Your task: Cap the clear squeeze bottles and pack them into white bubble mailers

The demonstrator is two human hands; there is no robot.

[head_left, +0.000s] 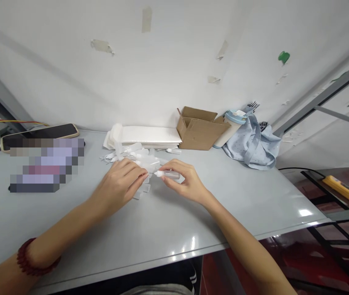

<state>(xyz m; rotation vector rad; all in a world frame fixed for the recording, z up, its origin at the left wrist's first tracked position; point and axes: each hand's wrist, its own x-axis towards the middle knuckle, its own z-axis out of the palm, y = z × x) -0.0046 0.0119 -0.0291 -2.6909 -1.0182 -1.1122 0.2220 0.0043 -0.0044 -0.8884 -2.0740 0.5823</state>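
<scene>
My right hand (184,182) is closed around a small clear plastic dropper bottle (170,175), held sideways with its white tip pointing left. My left hand (122,184) has its fingers pinched together at that tip; what they hold is too small to make out. Both hands hover just above the grey table (149,229). Behind them lies a loose pile of similar clear bottles and small plastic parts (137,157).
A stack of white sheets (149,136) lies at the back by the wall, with an open cardboard box (200,129), a light-blue cup (231,127) and a blue cloth bag (255,143) to its right. A phone (41,133) lies far left. The table edge drops off at the right.
</scene>
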